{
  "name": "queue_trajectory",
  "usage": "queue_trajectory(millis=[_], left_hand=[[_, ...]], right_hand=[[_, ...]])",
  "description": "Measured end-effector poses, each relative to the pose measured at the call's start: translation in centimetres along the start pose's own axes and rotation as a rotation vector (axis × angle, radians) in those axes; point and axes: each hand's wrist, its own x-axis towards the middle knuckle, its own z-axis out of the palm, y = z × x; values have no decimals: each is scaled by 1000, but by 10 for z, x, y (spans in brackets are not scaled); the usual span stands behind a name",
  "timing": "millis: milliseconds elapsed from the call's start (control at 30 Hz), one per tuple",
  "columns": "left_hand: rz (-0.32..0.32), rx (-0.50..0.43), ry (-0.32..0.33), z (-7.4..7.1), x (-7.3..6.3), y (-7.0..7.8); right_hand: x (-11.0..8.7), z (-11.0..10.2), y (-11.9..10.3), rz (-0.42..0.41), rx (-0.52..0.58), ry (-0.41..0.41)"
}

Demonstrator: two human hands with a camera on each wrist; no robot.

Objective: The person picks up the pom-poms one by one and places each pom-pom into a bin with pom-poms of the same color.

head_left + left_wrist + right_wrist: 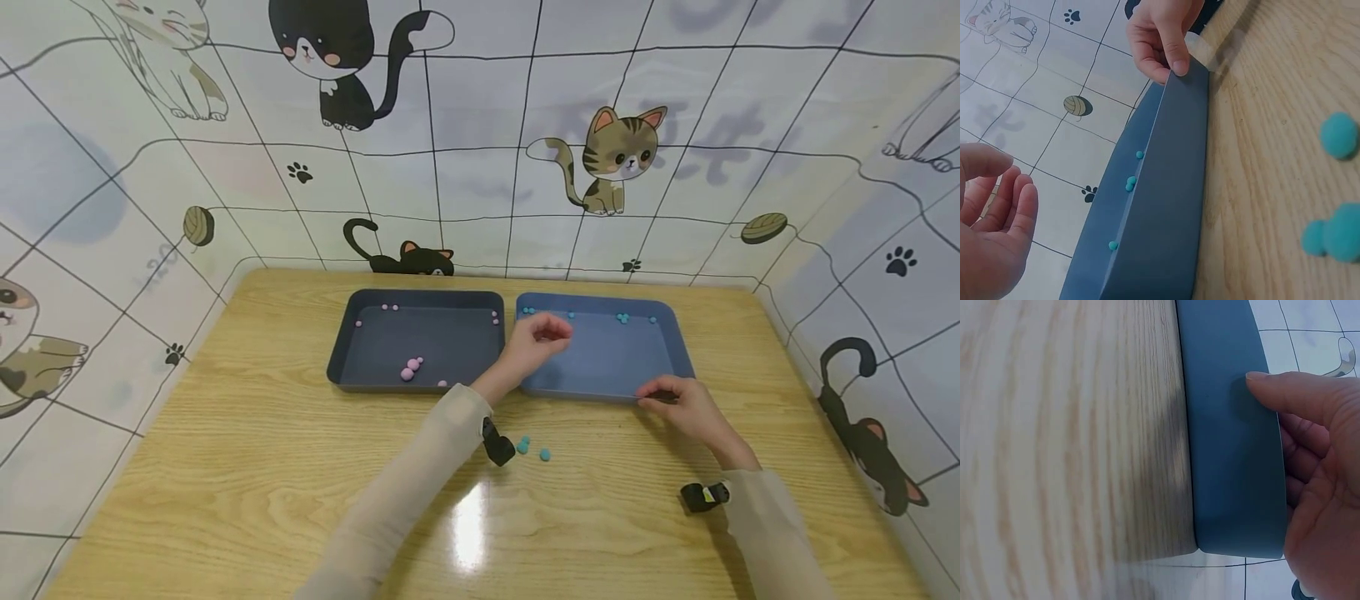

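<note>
My right hand [688, 410] grips the near right rim of the blue tray [592, 367], thumb on the outer wall and fingers inside. Over the tray's left part hovers my left hand [531, 346], its fingers loosely curled with the thumb close to the fingertips; no object shows between them in the left wrist view. Several small teal balls lie along the far side of the tray, among them a little cluster [622, 318]. On the wooden table in front are a single teal ball [545, 455] and a joined teal pair [522, 446].
Left of the blue tray stands a dark grey tray [375, 350] holding several pink balls [407, 374] of different sizes. Cat-patterned sheets [480, 167] rise behind the table [247, 467] and along both sides.
</note>
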Motion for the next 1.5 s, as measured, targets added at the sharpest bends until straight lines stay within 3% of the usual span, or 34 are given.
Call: queue_trajectory(millis=[167,300,633,933,1267,1500], left_hand=[[-3,1,-8,-2,-7,-4],[1,13,-36,-4,-14,-7],[14,40,-93,-8,-35,-6],[48,54,-137,-7,-48,-11],[68,69,-218,-6,-63,-19],[86,82,-205,-10,-75,-28]], right_hand=[[1,5,29,12,1,5],[1,6,37,21,12,0],[2,6,35,20,15,1],[1,2,12,7,-6,7],[2,3,30,6,21,0],[2,4,30,1,21,-1]])
